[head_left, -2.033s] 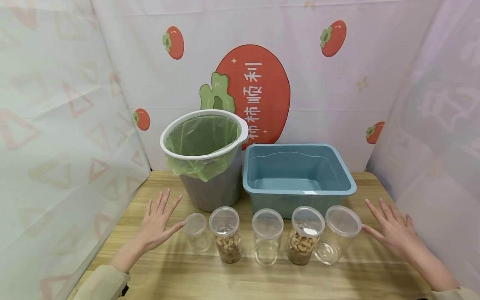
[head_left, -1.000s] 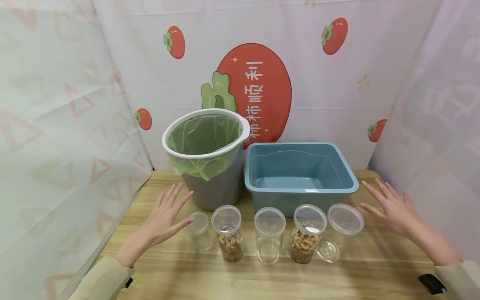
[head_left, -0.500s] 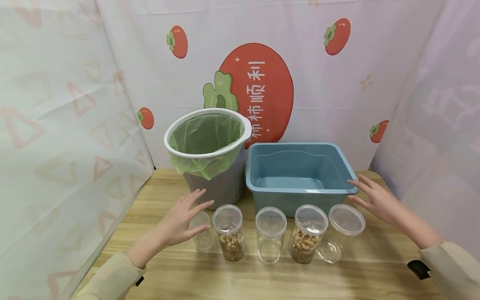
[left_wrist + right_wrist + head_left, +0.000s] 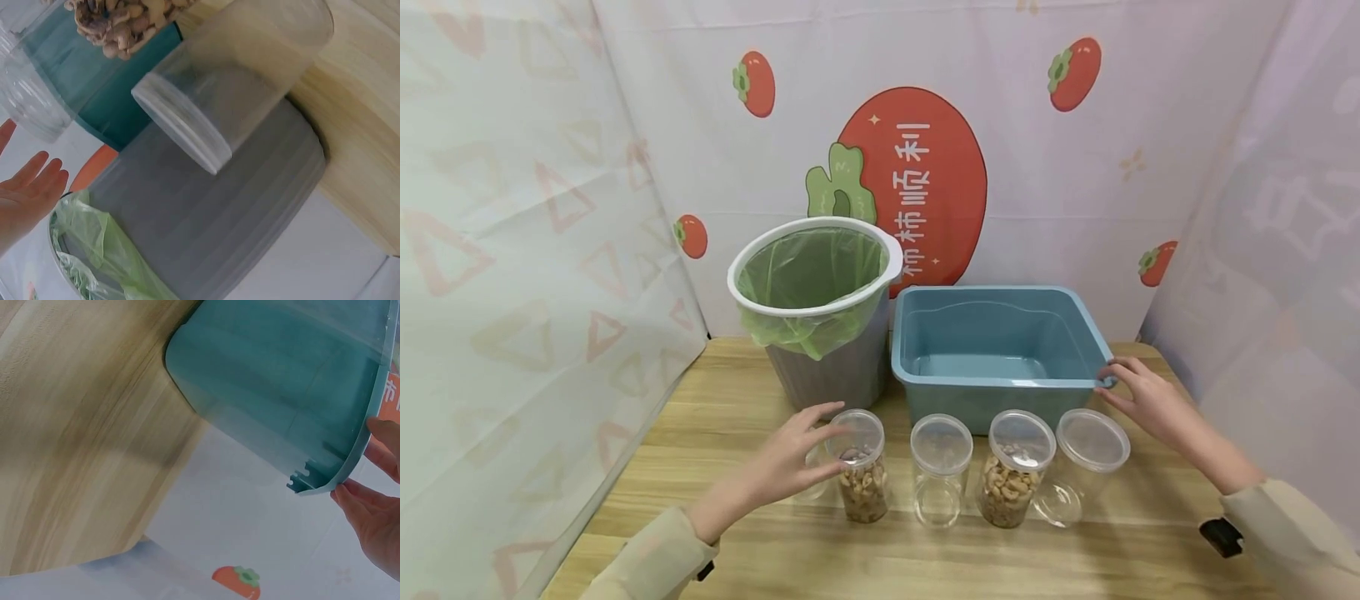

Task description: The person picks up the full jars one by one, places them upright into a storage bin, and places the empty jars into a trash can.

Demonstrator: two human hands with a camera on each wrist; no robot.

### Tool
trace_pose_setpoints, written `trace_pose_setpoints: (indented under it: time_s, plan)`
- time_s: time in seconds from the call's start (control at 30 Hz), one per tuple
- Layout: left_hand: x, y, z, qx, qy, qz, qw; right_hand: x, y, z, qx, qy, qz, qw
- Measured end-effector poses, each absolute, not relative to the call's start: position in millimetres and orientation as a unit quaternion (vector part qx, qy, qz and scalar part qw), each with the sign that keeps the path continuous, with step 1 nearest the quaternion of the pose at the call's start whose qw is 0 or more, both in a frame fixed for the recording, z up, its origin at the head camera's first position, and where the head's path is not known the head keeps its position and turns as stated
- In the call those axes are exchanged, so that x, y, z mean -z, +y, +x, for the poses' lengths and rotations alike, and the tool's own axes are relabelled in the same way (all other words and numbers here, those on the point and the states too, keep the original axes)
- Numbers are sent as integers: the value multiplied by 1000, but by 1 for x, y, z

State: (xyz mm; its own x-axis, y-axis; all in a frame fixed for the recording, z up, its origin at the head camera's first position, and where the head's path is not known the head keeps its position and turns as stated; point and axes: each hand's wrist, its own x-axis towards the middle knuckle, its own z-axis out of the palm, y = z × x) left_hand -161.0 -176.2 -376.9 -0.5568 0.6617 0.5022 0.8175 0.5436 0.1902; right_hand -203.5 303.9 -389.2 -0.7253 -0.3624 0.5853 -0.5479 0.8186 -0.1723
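Observation:
My left hand [image 4: 790, 458] is over the left end of the jar row, fingers spread and slightly bent, its fingertips overlapping a clear lidded jar of cashews [image 4: 863, 492]. Behind that hand, a clear jar [image 4: 237, 81] is partly hidden in the head view; it looks empty in the left wrist view. My right hand [image 4: 1150, 404] pinches the front right corner of the rim of a blue plastic basin [image 4: 992, 404]. In the right wrist view, thumb and fingers [image 4: 351, 503] meet that rim from both sides.
A grey trash bin [image 4: 831, 379] with a green liner bag [image 4: 812, 333] stands left of the basin. In front of the basin are an empty jar [image 4: 940, 475], a second cashew jar [image 4: 1006, 492] and another empty jar [image 4: 1090, 442]. All stand on a wooden table [image 4: 925, 567].
My left hand has moved right and down from beside the jars to the cashew jar's lid. My right hand has moved left and taken hold of the basin's rim.

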Motion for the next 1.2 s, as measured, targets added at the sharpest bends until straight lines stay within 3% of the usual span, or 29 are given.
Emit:
trace_pose_setpoints:
  time_s: [0.57,0.87,1.2]
  plan:
    - [400,-159,-159,326,-866,-365,105,393,302,-202,-162,-918,230,280]
    - [401,-157,-171,346,-829,-403,177,394,301,-201,-166,-918,220,285]
    - [361,-151,-177,351,-841,-349,219,397,301,-202,-167,-912,225,300]
